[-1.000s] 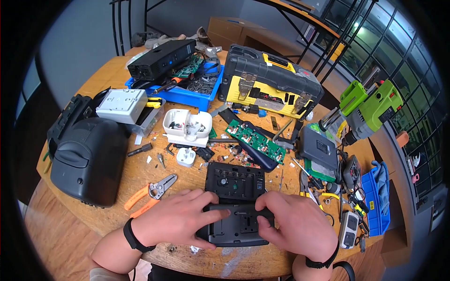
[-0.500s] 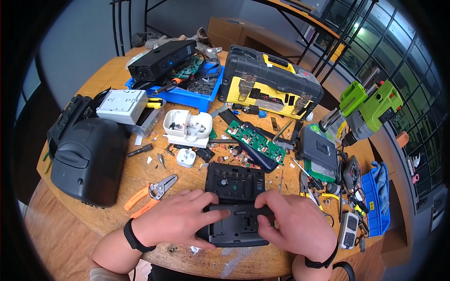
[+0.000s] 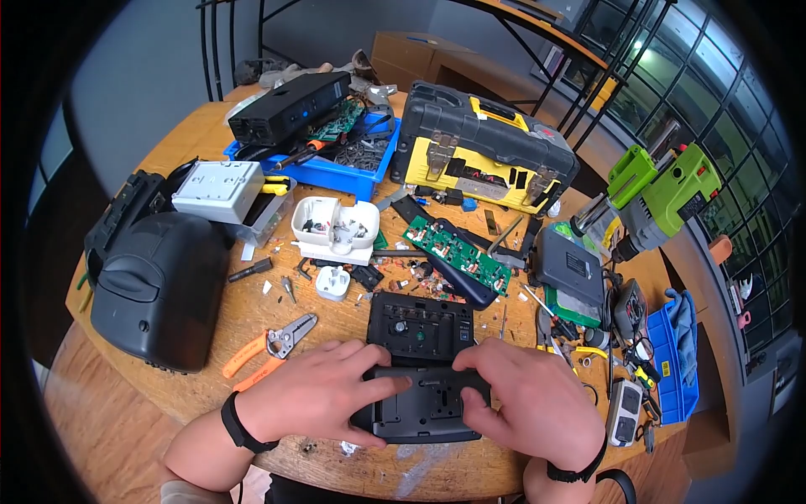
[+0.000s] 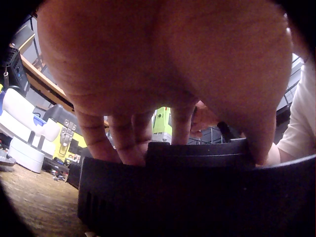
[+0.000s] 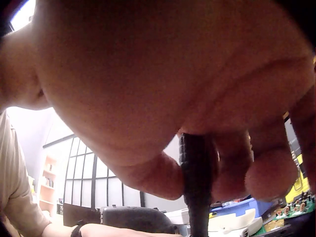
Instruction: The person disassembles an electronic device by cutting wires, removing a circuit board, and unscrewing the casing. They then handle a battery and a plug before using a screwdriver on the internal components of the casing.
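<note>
Near the table's front edge in the head view lies a black plastic housing [image 3: 426, 410], with slots and small holes in its face. My left hand [image 3: 315, 391] grips its left side, index finger across the top, thumb at the near edge. On the right side, my right hand [image 3: 537, 401] pinches a dark edge between thumb and fingers; the right wrist view has this black part [image 5: 195, 182] upright between them. A second black housing [image 3: 421, 323] touches or nearly touches the first on its far side. In the left wrist view the fingers bend over a black casing [image 4: 187, 192].
Orange-handled pliers [image 3: 269, 349] lie left of the hands, beside a large black case [image 3: 159, 290]. Beyond are a white container [image 3: 336, 231], a green circuit board [image 3: 457, 252] and a yellow-black toolbox [image 3: 487, 147]. Cutters, cables and a power strip [image 3: 625, 412] lie to the right.
The right hand's index finger has shifted very slightly to the left and away from the body. The left hand and both black housings look the same.
</note>
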Available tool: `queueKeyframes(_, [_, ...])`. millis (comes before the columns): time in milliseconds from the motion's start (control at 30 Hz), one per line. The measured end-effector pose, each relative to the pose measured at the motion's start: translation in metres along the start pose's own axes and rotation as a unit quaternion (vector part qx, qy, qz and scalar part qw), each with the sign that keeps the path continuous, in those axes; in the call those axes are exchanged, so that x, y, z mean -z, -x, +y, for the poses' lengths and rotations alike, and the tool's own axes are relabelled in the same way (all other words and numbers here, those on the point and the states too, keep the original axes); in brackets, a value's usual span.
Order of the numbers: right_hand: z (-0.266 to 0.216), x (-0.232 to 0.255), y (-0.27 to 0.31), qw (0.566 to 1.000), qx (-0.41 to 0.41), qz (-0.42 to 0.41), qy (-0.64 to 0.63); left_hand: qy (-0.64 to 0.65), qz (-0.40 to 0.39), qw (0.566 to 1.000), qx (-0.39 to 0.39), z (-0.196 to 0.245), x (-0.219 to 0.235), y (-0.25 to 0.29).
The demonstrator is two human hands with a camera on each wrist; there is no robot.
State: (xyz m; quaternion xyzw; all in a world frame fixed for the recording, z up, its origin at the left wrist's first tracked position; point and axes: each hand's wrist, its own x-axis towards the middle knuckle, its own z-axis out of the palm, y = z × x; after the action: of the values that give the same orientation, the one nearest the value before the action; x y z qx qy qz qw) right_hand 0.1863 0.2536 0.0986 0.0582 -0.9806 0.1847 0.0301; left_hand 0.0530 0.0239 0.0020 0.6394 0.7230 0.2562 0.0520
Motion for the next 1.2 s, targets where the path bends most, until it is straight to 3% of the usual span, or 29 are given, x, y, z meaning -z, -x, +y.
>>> queueKeyframes(200, [0.0029, 0.0015, 0.0002, 0.998, -0.018, -0.017, 0.057, 0.0, 0.003, 1.0, 0.0, 0.0005, 0.0004, -0.0006])
queueKeyframes(400, [0.002, -0.0047, -0.0032, 0.998, 0.029, 0.056, 0.024, 0.002, -0.001, 1.0, 0.002, 0.0006, 0.0007, -0.0006])
queueKeyframes(567, [0.005, -0.0037, -0.001, 1.0, 0.017, 0.0, 0.003, 0.001, 0.001, 1.0, 0.001, 0.0005, 0.0009, -0.0002])
queueKeyframes(900, [-0.0003, -0.0007, 0.0011, 0.999, -0.028, -0.036, 0.016, 0.001, -0.003, 1.0, 0.002, 0.0009, -0.0001, 0.0001])
queueKeyframes(967, [-0.0001, -0.0015, 0.0013, 0.997, -0.029, -0.005, 0.078, -0.002, -0.001, 1.0, 0.0, 0.0009, 0.0002, -0.0003])
queueKeyframes(1200, [0.0003, -0.0002, -0.0011, 0.998, 0.015, 0.035, 0.05, 0.002, 0.0, 1.0, -0.003, 0.0001, -0.0002, -0.0003])
